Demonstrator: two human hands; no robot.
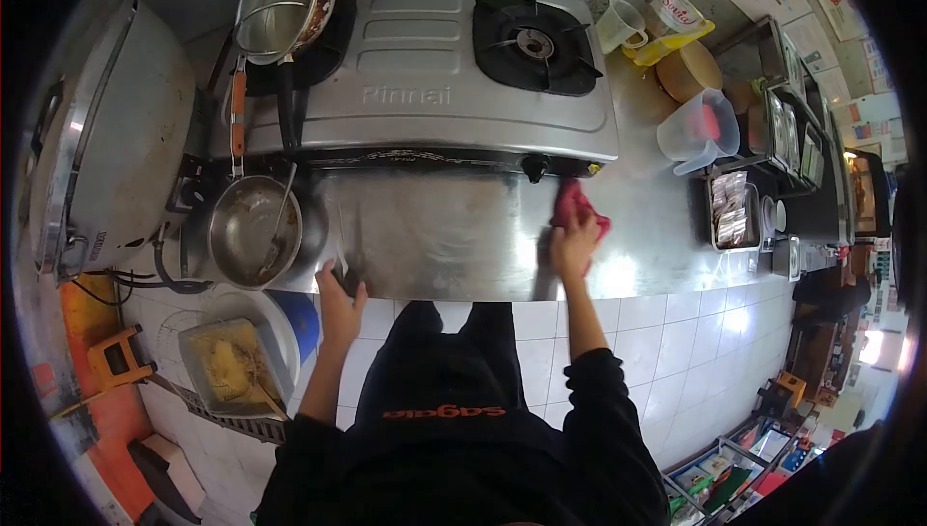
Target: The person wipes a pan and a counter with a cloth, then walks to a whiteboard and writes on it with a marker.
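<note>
White tiles (676, 333) are showing beyond a steel counter (435, 236), where a two-burner stove (410, 72) is standing along the wall. A strainer (275, 19) and a dark-handled pan (322, 14) are resting over the left burner, and a metal bowl-shaped pan (253, 236) with a utensil inside is sitting at the counter's left end. Clear jugs and a stacked rack (787, 130) are occupying the right side. Near the stove's right knob (535, 169), the red cloth (582, 213) is lying bunched on the counter, and the person's right hand (576, 244) is closing its fingers on it, pressing down from above. The left hand (341, 306) is hovering at the front edge, thumb and fingers apart, just beside the dark handle of what is looking like a knife (344, 254); whether they are touching is unclear.
</note>
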